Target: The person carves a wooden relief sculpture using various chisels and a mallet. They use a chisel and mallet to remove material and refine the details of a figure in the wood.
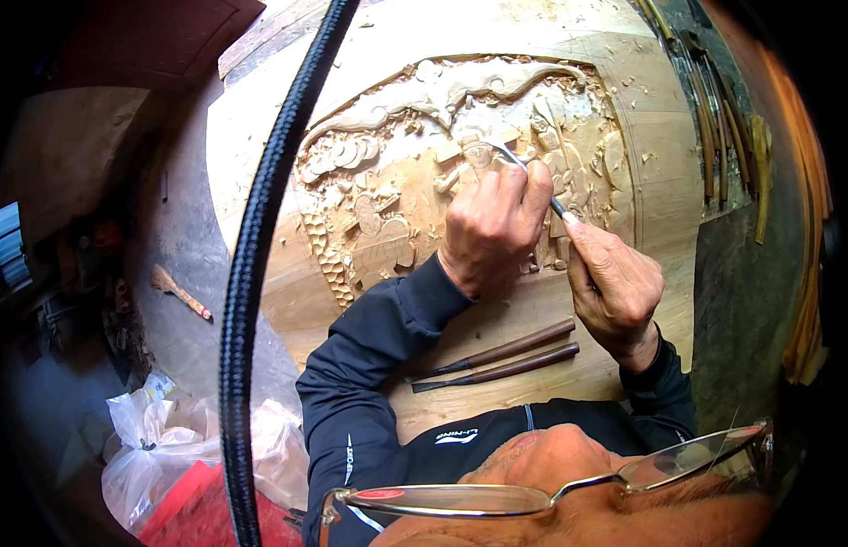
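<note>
A carving gouge (558,206) slants across a wooden relief panel (656,137), its metal tip against a carved figure's head (478,153) near the upper middle. My left hand (497,219) is closed round the tool's shank close to the tip. Behind it, my right hand (617,287) grips the handle, thumb laid along it; most of the handle is hidden in the palm. Carved figures, wavy bands and rounded shapes fill the recessed field, with wood shavings scattered among them. Two dark-handled chisels (519,342) lie side by side on the bare wood below my hands.
More carving tools (715,128) lie in a row at the far right. A small brush (179,290) rests on the grey surface at left. Clear plastic bags (155,447) and something red (191,506) sit lower left. A black braided cable (251,273) crosses the view.
</note>
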`<state>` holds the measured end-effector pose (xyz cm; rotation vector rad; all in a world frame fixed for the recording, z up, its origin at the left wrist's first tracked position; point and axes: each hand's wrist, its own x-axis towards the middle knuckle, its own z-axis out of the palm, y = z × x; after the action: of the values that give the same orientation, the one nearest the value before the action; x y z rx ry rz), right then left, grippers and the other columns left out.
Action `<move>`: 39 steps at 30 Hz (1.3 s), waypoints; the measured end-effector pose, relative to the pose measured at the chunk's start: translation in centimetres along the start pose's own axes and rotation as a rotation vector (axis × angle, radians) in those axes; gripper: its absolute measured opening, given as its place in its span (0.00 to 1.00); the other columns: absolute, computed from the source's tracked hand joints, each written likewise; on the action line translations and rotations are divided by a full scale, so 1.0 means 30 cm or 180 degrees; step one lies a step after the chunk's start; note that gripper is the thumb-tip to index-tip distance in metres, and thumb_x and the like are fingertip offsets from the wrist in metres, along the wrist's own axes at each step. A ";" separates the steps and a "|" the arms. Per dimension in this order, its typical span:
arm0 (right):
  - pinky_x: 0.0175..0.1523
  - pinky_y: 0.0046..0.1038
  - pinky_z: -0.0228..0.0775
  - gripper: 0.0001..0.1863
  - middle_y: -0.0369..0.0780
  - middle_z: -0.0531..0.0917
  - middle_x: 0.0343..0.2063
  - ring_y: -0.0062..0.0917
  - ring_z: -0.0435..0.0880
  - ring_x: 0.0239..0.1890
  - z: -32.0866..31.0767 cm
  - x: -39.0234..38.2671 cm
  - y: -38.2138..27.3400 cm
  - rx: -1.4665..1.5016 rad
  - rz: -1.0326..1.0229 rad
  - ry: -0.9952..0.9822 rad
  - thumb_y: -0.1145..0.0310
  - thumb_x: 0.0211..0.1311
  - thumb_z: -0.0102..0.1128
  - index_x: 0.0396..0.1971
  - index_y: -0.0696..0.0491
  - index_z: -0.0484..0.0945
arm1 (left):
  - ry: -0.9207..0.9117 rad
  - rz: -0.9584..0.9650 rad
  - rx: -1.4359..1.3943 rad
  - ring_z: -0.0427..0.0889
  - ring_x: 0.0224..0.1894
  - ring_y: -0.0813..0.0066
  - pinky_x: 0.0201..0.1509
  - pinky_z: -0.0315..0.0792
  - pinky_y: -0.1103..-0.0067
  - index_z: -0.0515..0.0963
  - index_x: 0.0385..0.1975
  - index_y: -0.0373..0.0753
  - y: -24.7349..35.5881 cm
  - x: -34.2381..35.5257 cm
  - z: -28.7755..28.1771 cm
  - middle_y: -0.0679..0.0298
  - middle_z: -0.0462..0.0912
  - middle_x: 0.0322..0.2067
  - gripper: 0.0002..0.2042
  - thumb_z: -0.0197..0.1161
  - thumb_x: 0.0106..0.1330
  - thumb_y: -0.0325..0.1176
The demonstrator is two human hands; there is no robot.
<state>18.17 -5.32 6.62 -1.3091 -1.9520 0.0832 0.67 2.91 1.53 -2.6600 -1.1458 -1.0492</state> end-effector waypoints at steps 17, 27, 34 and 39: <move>0.28 0.28 0.75 0.16 0.46 0.90 0.37 0.27 0.85 0.25 0.003 0.011 -0.013 -0.0374 -0.0266 -0.0314 0.82 0.57 0.74 0.47 0.62 0.89 | -0.0070 -0.0248 0.0141 0.76 0.23 0.70 0.25 0.71 0.73 0.79 0.44 0.37 0.005 -0.013 0.003 0.62 0.71 0.28 0.10 0.65 0.63 0.27; 0.27 0.28 0.75 0.17 0.46 0.90 0.37 0.27 0.85 0.24 0.018 0.000 -0.004 -0.0358 -0.0306 -0.0228 0.82 0.57 0.74 0.48 0.62 0.89 | -0.0059 -0.0212 0.0159 0.76 0.23 0.72 0.25 0.71 0.75 0.79 0.42 0.35 0.003 -0.011 0.005 0.62 0.71 0.28 0.10 0.63 0.62 0.27; 0.29 0.27 0.76 0.16 0.47 0.90 0.37 0.27 0.86 0.25 0.036 -0.021 -0.005 -0.0399 -0.0282 -0.0200 0.82 0.58 0.73 0.48 0.62 0.90 | -0.0143 -0.0220 0.0205 0.76 0.23 0.72 0.25 0.72 0.75 0.78 0.42 0.34 0.004 -0.012 0.003 0.61 0.71 0.28 0.09 0.62 0.62 0.27; 0.29 0.27 0.76 0.16 0.47 0.90 0.37 0.28 0.86 0.25 0.060 -0.030 0.008 -0.0401 -0.0278 -0.0101 0.82 0.58 0.72 0.48 0.62 0.90 | -0.0172 -0.0283 0.0059 0.76 0.23 0.72 0.26 0.73 0.75 0.78 0.42 0.34 0.006 -0.007 0.007 0.61 0.71 0.28 0.09 0.62 0.63 0.27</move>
<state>17.39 -5.30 4.74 -1.3075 -2.0672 -0.0633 0.81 2.73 1.28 -2.6612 -1.2885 -0.9799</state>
